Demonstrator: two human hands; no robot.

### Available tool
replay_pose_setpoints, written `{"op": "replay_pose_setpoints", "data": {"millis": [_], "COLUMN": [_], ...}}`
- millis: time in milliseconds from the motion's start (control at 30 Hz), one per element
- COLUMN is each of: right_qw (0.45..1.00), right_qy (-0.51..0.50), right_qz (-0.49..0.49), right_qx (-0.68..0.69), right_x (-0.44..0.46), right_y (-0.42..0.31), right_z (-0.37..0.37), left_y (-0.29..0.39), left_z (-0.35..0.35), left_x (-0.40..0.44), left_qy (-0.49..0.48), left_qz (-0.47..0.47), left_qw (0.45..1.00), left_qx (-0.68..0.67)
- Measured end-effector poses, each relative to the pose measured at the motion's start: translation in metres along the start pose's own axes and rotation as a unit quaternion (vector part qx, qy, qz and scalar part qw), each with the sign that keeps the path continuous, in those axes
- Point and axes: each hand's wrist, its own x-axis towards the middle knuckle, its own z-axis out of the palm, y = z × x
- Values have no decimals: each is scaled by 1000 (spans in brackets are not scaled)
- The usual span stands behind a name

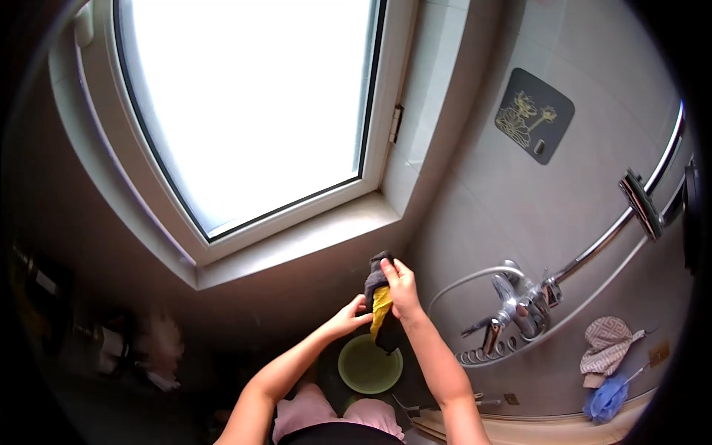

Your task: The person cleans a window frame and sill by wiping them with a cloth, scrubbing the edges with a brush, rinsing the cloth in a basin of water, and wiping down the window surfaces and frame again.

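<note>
My right hand grips the upper part of a bunched grey and yellow cloth, with the thumb pressed on its grey top. At the cloth's left side, my left hand has its fingertips closed against the edge. The yellow part hangs down between the hands and ends in a dark tip. Below it stands a round, pale green basin; the dark tip overlaps its rim in this view. Whether the tip touches the basin, I cannot tell.
A chrome shower mixer with a hose is on the right wall. A patterned wash mitt and blue bath puff hang lower right. Ahead is a bright window above a sill. Dim, unclear items lie left.
</note>
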Motion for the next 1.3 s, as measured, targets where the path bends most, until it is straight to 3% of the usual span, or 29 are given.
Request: {"op": "replay_pose_setpoints", "data": {"millis": [67,100,167,200,233,267,333,367,400,433,467,533,567,667,767,867,933,1067,1133,1167,1200,1267,1300], "right_qw": [999,994,958,924,860,849,659,657,700,778,805,705,686,668,645,639,628,598,572,545,594,632,668], "right_qy": [39,48,85,113,153,228,325,323,267,177,130,117,110,56,-7,60,80,123,171,215,249,242,220], "right_qz": [-26,-71,-166,-215,-339,-256,-377,-336,-318,-198,-104,-203,-195,-213,-191,-135,-142,-128,-37,-70,-74,-11,-71], "right_qx": [2,-67,-218,-296,-349,-403,-564,-593,-581,-570,-569,-670,-692,-711,-740,-755,-761,-782,-802,-807,-761,-736,-707], "right_x": [33,58,105,129,155,170,200,198,198,196,197,197,196,176,193,230,246,262,265,261,256,232,223], "right_y": [-11,-11,-24,-35,-43,-52,-33,-17,8,36,73,129,143,137,106,85,86,84,82,87,88,77,76], "right_z": [12,9,12,21,32,42,47,54,51,49,47,56,62,82,45,21,14,24,33,31,29,29,22], "left_y": [1,31,66,80,91,105,118,117,109,111,113,104,105,97,93,99,103,99,94,91,90,83,82], "left_z": [-8,-8,-23,-32,-43,-59,-87,-101,-112,-125,-137,-158,-168,-184,-172,-162,-158,-147,-145,-146,-148,-151,-149], "left_x": [13,12,19,25,35,45,67,75,83,85,86,83,78,63,68,89,104,112,115,117,119,111,105], "left_qy": [90,172,208,223,239,222,255,249,264,260,256,254,247,216,158,119,126,138,162,144,129,145,132], "left_qz": [35,81,130,148,156,72,54,43,72,71,69,114,104,59,104,115,168,134,161,147,135,156,150], "left_qw": [982,953,944,941,943,963,958,958,948,949,949,933,933,931,942,946,908,858,852,856,859,860,885], "left_qx": [160,236,219,208,169,134,118,137,161,165,168,227,242,288,279,278,363,476,471,474,477,464,421]}}
